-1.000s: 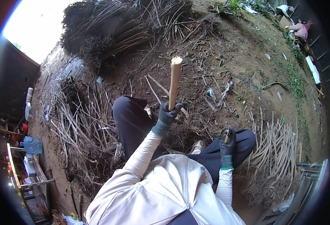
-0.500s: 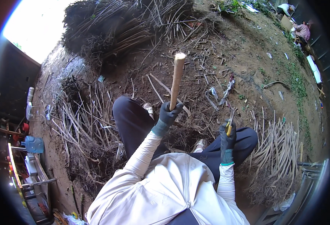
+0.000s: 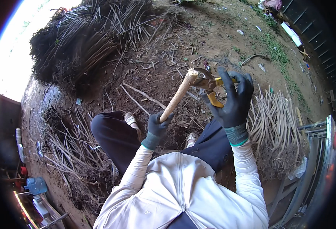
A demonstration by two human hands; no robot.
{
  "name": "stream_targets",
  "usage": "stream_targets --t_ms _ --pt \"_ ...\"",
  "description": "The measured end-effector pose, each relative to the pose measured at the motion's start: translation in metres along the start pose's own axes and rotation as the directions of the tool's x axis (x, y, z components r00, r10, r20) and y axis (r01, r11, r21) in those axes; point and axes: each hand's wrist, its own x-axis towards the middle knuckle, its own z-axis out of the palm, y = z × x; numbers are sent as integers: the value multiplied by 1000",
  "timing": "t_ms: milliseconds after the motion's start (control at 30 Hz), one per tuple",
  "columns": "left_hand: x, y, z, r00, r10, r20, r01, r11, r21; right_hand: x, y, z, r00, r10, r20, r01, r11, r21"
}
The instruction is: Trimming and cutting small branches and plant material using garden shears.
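My left hand [image 3: 157, 125], in a dark glove, is closed round the lower part of a thick bare stick [image 3: 180, 93]. The stick tilts up and to the right, its pale top end rough and splintered. My right hand [image 3: 234, 100], also gloved, holds yellow-handled pruning shears [image 3: 208, 83], the handles spread apart and its fingers partly stretched along them. The shears' parted blades are at the stick's top end; whether they touch the wood I cannot tell.
Rooted sticks lie bundled at my left [image 3: 74, 147] and right [image 3: 276, 122]. A large dark heap of rooted stems [image 3: 74, 49] stands far left. Two thin sticks [image 3: 141, 93] lie ahead on littered soil. A blue water jug [image 3: 36, 186] and metal frame [image 3: 320, 152] flank me.
My right hand has risen from beside my knee and brought the pruning shears to the stick's top, handles now spread. The stick has tilted rightward and lowered; the whole view has shifted.
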Motion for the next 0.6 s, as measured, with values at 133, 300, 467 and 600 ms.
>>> stream_targets --t_ms 133,300,467,600 --pt "-3 3 8 1000 0 9 0 1000 -4 -2 8 -8 999 -21 50 23 998 -54" --pt "-3 6 13 997 -56 57 52 996 67 -5 12 -20 993 1 116 13 993 -120" --pt "-3 4 14 986 -95 139 98 995 -19 -7 15 -22 987 19 162 -1 994 -111" --pt "-7 -2 17 921 -223 320 274 954 -125 -9 17 -11 976 84 200 -64 993 -100"
